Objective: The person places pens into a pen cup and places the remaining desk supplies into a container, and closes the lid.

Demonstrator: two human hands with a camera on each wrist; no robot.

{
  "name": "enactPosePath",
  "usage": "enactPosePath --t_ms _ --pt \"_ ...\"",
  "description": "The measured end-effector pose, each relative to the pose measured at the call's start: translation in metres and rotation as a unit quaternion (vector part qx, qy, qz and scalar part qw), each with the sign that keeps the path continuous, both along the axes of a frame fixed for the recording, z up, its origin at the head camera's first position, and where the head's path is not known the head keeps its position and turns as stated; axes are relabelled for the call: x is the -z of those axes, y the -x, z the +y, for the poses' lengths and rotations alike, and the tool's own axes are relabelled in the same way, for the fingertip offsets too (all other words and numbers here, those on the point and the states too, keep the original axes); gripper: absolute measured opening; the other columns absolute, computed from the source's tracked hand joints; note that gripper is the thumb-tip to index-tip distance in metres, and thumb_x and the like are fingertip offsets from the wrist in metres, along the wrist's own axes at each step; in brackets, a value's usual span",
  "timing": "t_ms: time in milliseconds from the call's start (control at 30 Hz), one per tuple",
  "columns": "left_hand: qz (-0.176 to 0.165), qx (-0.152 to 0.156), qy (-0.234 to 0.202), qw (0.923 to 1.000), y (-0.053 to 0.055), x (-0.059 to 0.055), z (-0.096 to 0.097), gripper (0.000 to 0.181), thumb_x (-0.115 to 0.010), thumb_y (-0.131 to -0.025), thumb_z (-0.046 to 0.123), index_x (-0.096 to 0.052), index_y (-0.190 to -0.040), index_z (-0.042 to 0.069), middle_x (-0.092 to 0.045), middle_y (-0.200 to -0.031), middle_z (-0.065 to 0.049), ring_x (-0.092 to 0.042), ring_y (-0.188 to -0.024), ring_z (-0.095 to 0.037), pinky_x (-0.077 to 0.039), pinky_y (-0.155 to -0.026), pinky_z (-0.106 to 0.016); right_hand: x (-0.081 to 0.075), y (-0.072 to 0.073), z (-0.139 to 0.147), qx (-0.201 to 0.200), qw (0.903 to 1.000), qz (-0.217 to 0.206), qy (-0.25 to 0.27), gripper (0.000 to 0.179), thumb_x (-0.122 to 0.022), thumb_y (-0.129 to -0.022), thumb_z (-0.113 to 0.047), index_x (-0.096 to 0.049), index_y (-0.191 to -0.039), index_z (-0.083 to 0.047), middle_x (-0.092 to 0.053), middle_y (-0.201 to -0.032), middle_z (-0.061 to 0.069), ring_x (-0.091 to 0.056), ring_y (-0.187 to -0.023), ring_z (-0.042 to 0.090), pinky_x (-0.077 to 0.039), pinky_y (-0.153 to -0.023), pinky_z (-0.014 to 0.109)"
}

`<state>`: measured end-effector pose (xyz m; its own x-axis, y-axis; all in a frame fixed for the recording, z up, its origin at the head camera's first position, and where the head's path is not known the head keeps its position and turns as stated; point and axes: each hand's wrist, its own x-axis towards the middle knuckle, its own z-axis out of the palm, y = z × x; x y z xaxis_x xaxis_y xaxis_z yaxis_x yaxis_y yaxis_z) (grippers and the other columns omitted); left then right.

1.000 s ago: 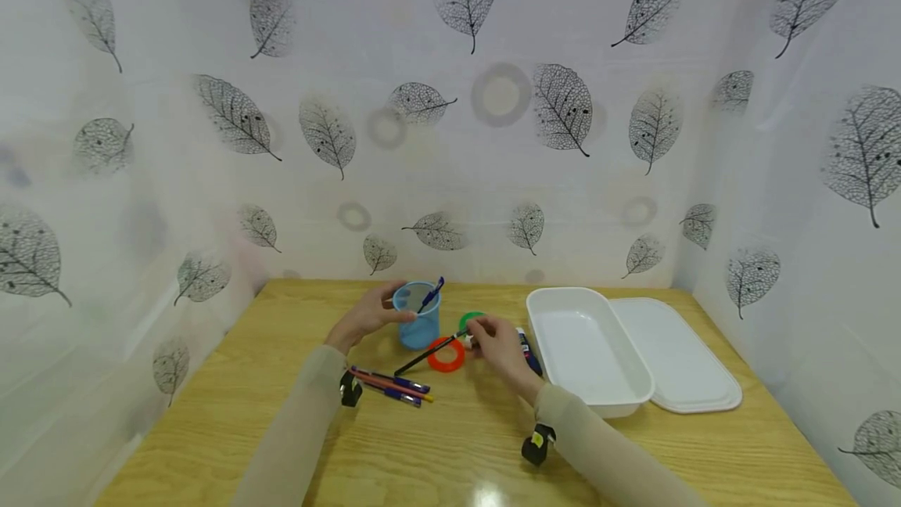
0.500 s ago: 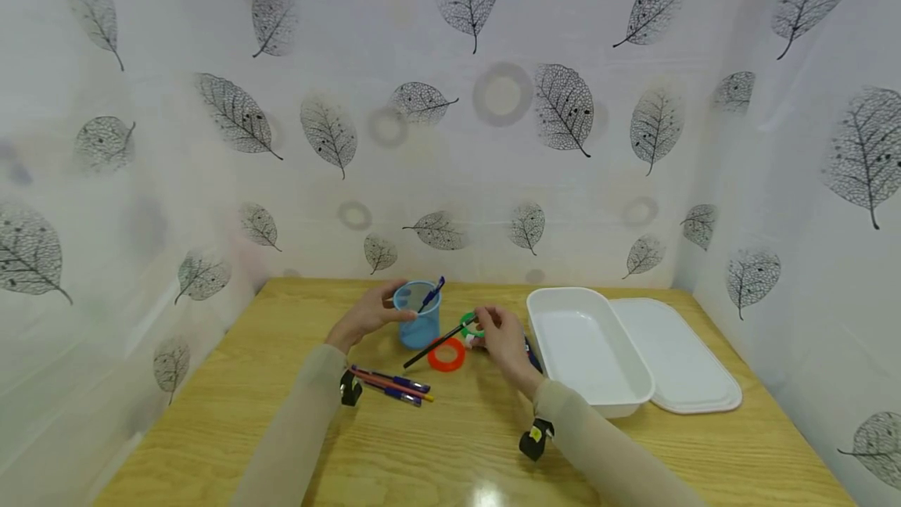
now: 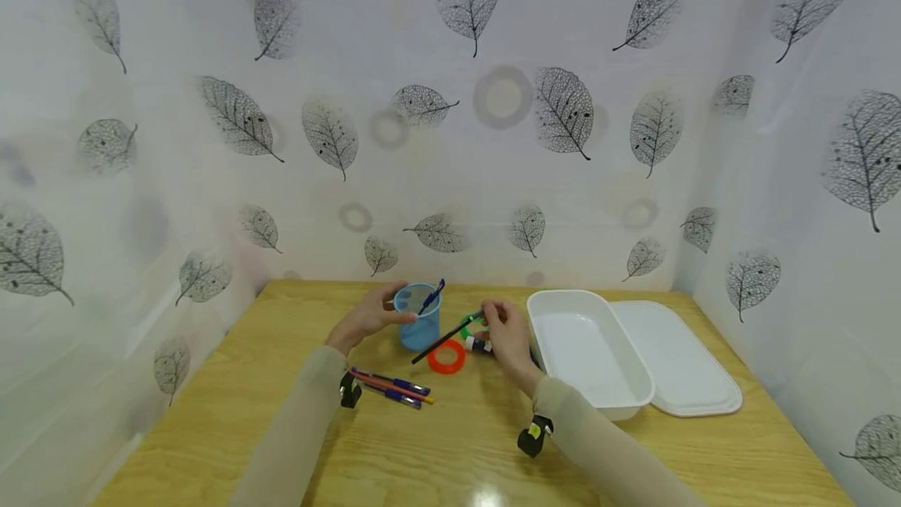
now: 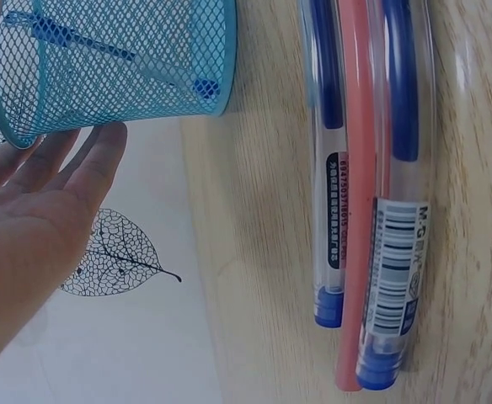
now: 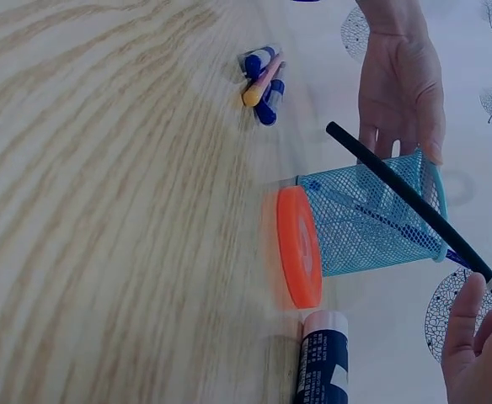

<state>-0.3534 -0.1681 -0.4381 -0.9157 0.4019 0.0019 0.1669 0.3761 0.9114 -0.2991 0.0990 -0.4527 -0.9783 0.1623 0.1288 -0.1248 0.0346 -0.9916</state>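
Note:
My left hand point(image 3: 367, 318) grips a blue mesh pen cup point(image 3: 420, 332) near its rim, thumb in front and fingers round the far side. One blue pen point(image 3: 432, 296) leans inside the cup. Between thumb and fingers of my right hand point(image 3: 508, 339), a black pencil point(image 5: 406, 195) is pinched near its white-banded end. It slants down to the left, its far end above the table beside the cup. Under the pencil lies an orange-red ring point(image 3: 450, 370). A green ring point(image 3: 464, 329) and a dark glue stick with a pale cap point(image 5: 322, 370) lie by the right hand, partly hidden.
Several pens point(image 4: 393, 278) and a pink pencil point(image 4: 359, 185) lie together on the wooden table point(image 3: 422, 452), in front of the cup. To the right stands a white tray point(image 3: 594, 350), with its white lid point(image 3: 686, 358) beside it. Leaf-patterned curtains point(image 3: 464, 155) enclose the table.
My right hand has lifted the black pencil and moved slightly right and away from me, raising the pencil's lower end. More of the glue stick shows. The left hand stays on the cup.

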Motion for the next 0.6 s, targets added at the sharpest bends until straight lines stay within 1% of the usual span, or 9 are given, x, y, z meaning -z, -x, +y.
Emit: enactPosePath --t_ms 133,300,367,467,500,600 --pt "0.0 0.001 -0.003 1.0 -0.001 0.0 0.001 0.088 -0.078 -0.084 0.032 -0.029 -0.154 0.009 -0.038 -0.152 -0.018 -0.043 -0.136 -0.042 -0.04 -0.108 -0.056 -0.005 -0.001 0.001 0.019 0.9998 0.0 0.007 0.029 -0.053 -0.102 -0.027 -0.062 -0.112 -0.001 -0.061 -0.094 0.016 -0.068 -0.074 0.038 -0.06 -0.07 0.044" --pt "0.001 -0.001 -0.005 1.0 -0.001 0.0 0.001 0.087 -0.078 -0.085 0.03 -0.029 -0.154 0.008 -0.041 -0.15 -0.019 -0.044 -0.135 -0.042 -0.041 -0.108 -0.055 -0.01 -0.001 0.004 0.028 0.9996 0.006 -0.009 0.032 -0.053 -0.102 -0.034 -0.064 -0.11 -0.006 -0.062 -0.102 0.025 -0.068 -0.078 0.04 -0.058 -0.074 0.05" --pt "0.003 -0.001 -0.005 1.0 0.0 0.001 0.001 0.087 -0.078 -0.085 0.029 -0.029 -0.154 0.008 -0.04 -0.151 -0.019 -0.044 -0.136 -0.042 -0.041 -0.108 -0.055 -0.011 0.001 0.005 0.023 0.9997 0.004 -0.011 0.033 -0.053 -0.101 -0.036 -0.064 -0.11 -0.006 -0.061 -0.104 0.026 -0.068 -0.077 0.036 -0.059 -0.074 0.05" --pt "0.001 -0.002 -0.007 1.0 0.0 0.001 0.001 0.086 -0.078 -0.085 0.029 -0.03 -0.154 0.009 -0.039 -0.152 -0.017 -0.043 -0.136 -0.041 -0.041 -0.108 -0.055 -0.012 0.003 0.007 0.017 0.9997 0.005 -0.016 0.032 -0.053 -0.101 -0.036 -0.064 -0.109 -0.008 -0.063 -0.1 0.02 -0.068 -0.073 0.03 -0.059 -0.075 0.049" --pt "0.001 -0.003 -0.006 1.0 0.0 0.001 0.001 0.086 -0.078 -0.085 0.029 -0.031 -0.154 0.009 -0.039 -0.153 -0.017 -0.043 -0.136 -0.041 -0.04 -0.108 -0.055 -0.012 0.003 0.007 0.014 0.9997 0.006 -0.018 0.031 -0.052 -0.102 -0.036 -0.064 -0.109 -0.008 -0.063 -0.099 0.019 -0.068 -0.073 0.029 -0.059 -0.075 0.049" --pt "0.001 -0.003 0.0 1.0 -0.001 0.001 0.002 0.087 -0.078 -0.085 0.031 -0.03 -0.154 0.009 -0.037 -0.154 -0.017 -0.042 -0.136 -0.042 -0.04 -0.108 -0.056 -0.017 0.004 0.008 0.009 0.9996 0.014 -0.023 0.029 -0.051 -0.102 -0.035 -0.064 -0.108 -0.01 -0.063 -0.096 0.013 -0.067 -0.075 0.034 -0.059 -0.073 0.043"
